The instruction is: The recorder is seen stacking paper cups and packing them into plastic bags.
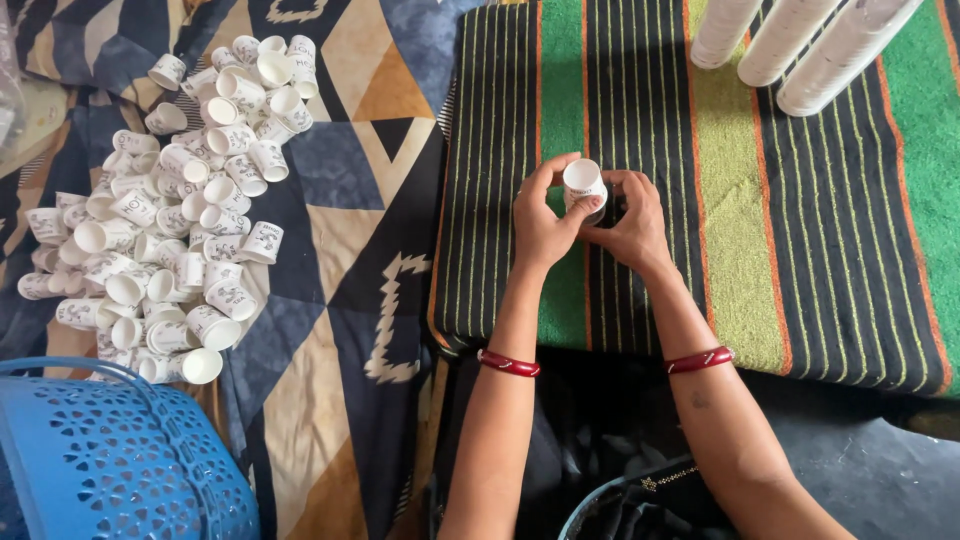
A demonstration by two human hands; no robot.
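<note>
Paper cup [583, 184], small and white, base turned up toward my camera: held between both hands above the striped mat [830, 250], over its dark-striped band toward the left edge.

Nearest me, at the bottom edge of view, I log the rim of a dark-lined container [640, 490] between the forearms, and a blue perforated plastic basket [110, 460] at the lower left corner.

Red bangles, one on the left wrist [508, 363] and one on the right wrist [699, 360].

Left hand [540, 225]: fingers curled around the cup's left side, thumb pressed against its wall, gripping it.

Right hand [630, 225]: fingers wrapped around the cup's right side, also gripping; the two thumbs meet just under the cup.

Striped mat: green, black and yellow-green bands, lying on the right, its left edge overlapping a patterned cloth [340, 280] in navy, tan and cream.

Loose cup pile [170, 220]: many small white cups with dark print, lying on their sides on the cloth, well apart from the hands, running from the basket toward the far left corner.

Farthest item: three stacked columns of white cups [800, 35], lying tilted at the mat's far right corner.
</note>
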